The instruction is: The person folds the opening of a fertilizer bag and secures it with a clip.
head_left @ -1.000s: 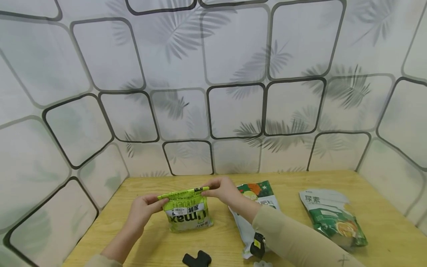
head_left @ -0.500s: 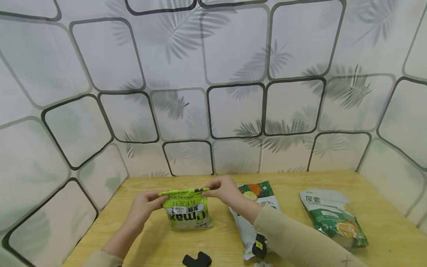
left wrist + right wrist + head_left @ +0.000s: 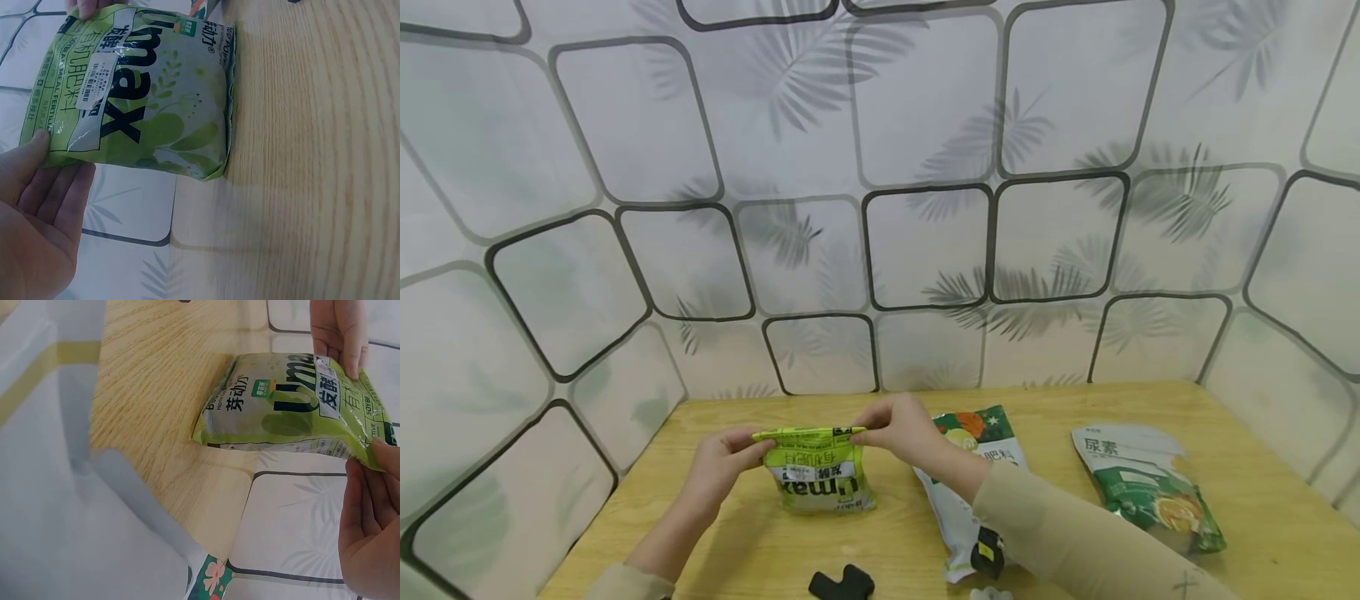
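Observation:
A lime-green and white fertilizer bag (image 3: pixel 820 485) with large dark lettering stands on the wooden table, its print upside down in the head view. My left hand (image 3: pixel 718 467) pinches one upper corner between thumb and fingers. At the opposite corner, my right hand (image 3: pixel 904 432) pinches the same edge, which is stretched between the two. A white barcode sticker (image 3: pixel 97 81) shows on the front in the left wrist view. The bag's lower edge is down at the table top in both wrist views.
Partly under my right forearm lies a white fertilizer bag (image 3: pixel 953 517) with a green and orange top. Farther right is a green and white bag (image 3: pixel 1150 492). A black angular object (image 3: pixel 842 582) lies at the front. Patterned cloth (image 3: pixel 925 242) walls the table's back and sides.
Both hands keep their pinch on the corners. The bag's lower edge sits slightly higher in the head view, and its upper edge looks more level.

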`<state>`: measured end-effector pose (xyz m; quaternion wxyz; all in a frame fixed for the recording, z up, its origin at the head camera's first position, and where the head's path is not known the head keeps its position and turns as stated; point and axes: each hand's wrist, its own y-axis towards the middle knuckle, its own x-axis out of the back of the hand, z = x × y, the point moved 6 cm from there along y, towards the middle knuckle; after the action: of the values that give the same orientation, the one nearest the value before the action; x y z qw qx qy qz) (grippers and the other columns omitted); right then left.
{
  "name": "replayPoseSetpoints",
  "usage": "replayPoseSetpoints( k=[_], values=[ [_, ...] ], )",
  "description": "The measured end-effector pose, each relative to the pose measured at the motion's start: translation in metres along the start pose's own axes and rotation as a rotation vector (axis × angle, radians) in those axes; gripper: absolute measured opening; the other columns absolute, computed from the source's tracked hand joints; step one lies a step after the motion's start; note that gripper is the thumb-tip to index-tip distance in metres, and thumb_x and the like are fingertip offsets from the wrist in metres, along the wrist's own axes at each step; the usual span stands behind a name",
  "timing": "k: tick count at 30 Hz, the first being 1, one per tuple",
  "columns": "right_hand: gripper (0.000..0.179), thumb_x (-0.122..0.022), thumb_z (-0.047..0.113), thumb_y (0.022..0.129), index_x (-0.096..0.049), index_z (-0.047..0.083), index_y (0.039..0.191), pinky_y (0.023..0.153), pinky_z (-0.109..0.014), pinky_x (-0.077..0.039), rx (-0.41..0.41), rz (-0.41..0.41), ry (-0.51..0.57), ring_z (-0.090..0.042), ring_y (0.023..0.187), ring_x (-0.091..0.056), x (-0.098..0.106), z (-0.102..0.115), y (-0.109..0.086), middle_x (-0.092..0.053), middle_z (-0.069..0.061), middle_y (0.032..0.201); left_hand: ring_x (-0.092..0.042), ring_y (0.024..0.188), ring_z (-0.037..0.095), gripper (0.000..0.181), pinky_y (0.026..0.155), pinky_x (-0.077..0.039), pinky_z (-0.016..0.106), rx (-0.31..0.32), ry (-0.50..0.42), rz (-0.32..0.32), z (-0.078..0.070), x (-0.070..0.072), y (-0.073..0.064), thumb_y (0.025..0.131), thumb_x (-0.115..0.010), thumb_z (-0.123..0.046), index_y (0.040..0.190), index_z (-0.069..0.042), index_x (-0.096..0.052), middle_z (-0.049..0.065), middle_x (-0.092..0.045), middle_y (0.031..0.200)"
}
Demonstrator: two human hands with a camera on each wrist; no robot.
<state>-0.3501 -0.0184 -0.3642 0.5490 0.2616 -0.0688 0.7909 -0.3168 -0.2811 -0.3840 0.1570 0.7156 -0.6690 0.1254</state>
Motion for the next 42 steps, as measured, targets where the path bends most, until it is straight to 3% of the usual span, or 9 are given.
replayPoseSetpoints(
  k=[14, 28, 42],
  values=[
    [0.010, -0.085, 0.010, 0.090, -0.085, 0.007, 0.100, 0.068, -0.023, -0.059, -0.001, -0.014, -0.010, -0.010, 0.080, -0.073, 0.0007, 0.0018, -0.0010, -0.082, -0.008, 0.093, -0.072, 0.085, 0.000, 0.026, 0.086, -0.062, 0.022, -0.029, 0.016, 0.014, 0.0007, 0.0002, 0.0002, 0.104, -0.069, -0.009, 0.123, 0.008, -0.074, 0.010, -0.082, 0.109],
    [0.011, -0.082, 0.007, 0.093, -0.083, 0.004, 0.104, 0.068, -0.020, -0.059, 0.069, 0.032, -0.013, -0.009, 0.080, -0.073, -0.0006, 0.0074, -0.0067, -0.081, -0.011, 0.095, -0.070, 0.085, 0.000, 0.026, 0.086, -0.062, 0.023, -0.037, 0.009, 0.025, 0.0014, 0.0007, -0.0029, 0.104, -0.068, -0.008, 0.124, 0.007, -0.074, 0.006, -0.082, 0.107],
    [0.014, -0.081, 0.010, 0.095, -0.082, 0.005, 0.108, 0.073, -0.021, -0.059, 0.063, 0.064, 0.006, -0.010, 0.086, -0.072, 0.0007, 0.0047, -0.0079, -0.080, -0.010, 0.101, -0.070, 0.086, 0.000, 0.027, 0.086, -0.061, 0.023, -0.034, 0.013, 0.024, 0.0025, 0.0011, -0.0044, 0.103, -0.070, -0.010, 0.123, 0.007, -0.075, 0.007, -0.082, 0.109]
  ],
)
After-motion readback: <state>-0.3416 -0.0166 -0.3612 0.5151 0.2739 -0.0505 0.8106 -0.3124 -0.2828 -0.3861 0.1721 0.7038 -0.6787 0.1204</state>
